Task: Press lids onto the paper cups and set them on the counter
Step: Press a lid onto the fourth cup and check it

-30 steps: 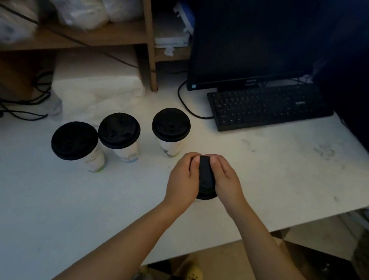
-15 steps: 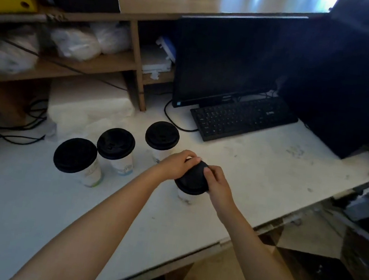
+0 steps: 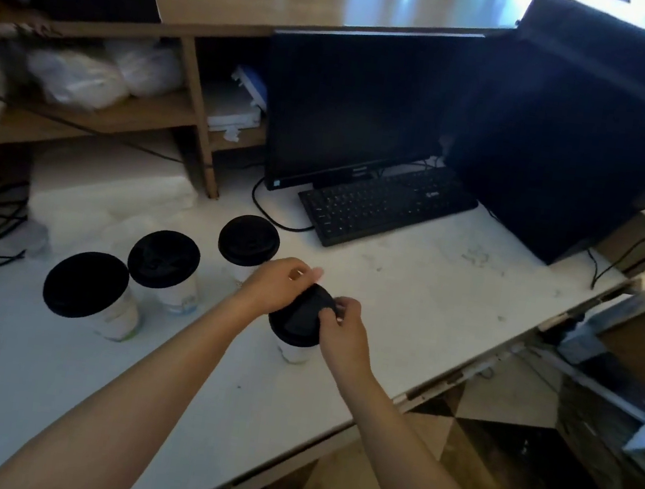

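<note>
Gripping round black plastic lid [image 3: 300, 316] atop white paper cup [image 3: 295, 349]: left hand [image 3: 274, 288], right hand [image 3: 343, 336] fingers clamped on rim.

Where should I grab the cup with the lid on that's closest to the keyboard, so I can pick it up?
Hold that cup by its white paper side, just below the black lid. Come from the front. The lid is wider than the cup, so it hides the wall from above, and lifting by the lid might pop it off. The left hand is close in front, so mind it.
</note>
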